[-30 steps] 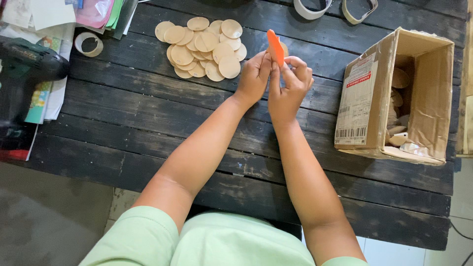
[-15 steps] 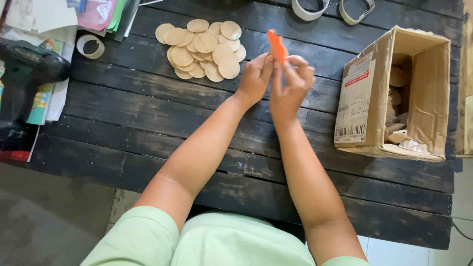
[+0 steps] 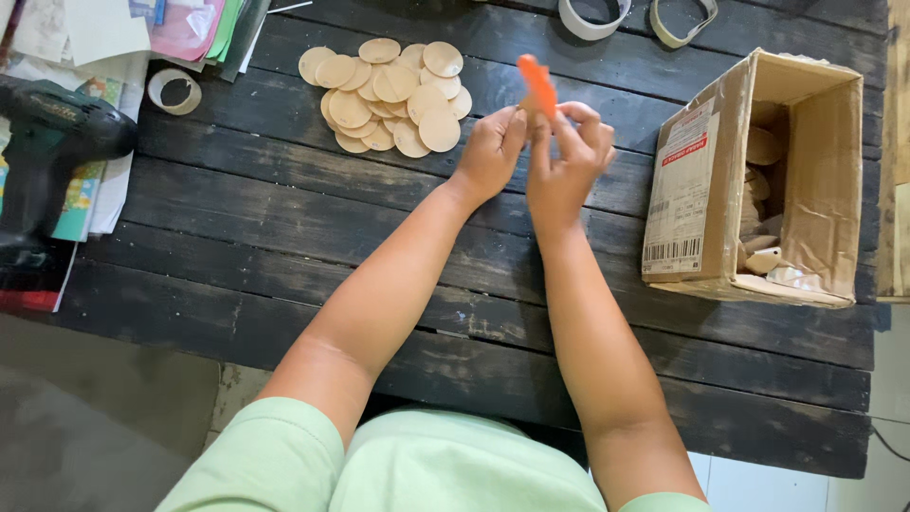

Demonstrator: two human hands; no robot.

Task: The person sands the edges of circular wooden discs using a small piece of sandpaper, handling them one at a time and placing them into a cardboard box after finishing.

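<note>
My left hand (image 3: 491,152) and my right hand (image 3: 567,163) are raised close together over the dark wooden table (image 3: 284,237). Between them they pinch a small round wooden piece, mostly hidden by the fingers. My right hand also grips an orange-handled tool (image 3: 537,83) that sticks up above the fingers. A pile of several round wooden discs (image 3: 387,95) lies on the table just left of and beyond my hands.
An open cardboard box (image 3: 749,180) with pale pieces inside stands at the right. A dark green power drill (image 3: 52,142) lies on papers at the left, a tape roll (image 3: 174,90) beside it. Two ring-shaped bands (image 3: 635,14) lie at the far edge.
Both hands stay together in about the same spot; the orange tool has shifted slightly between the fingers.
</note>
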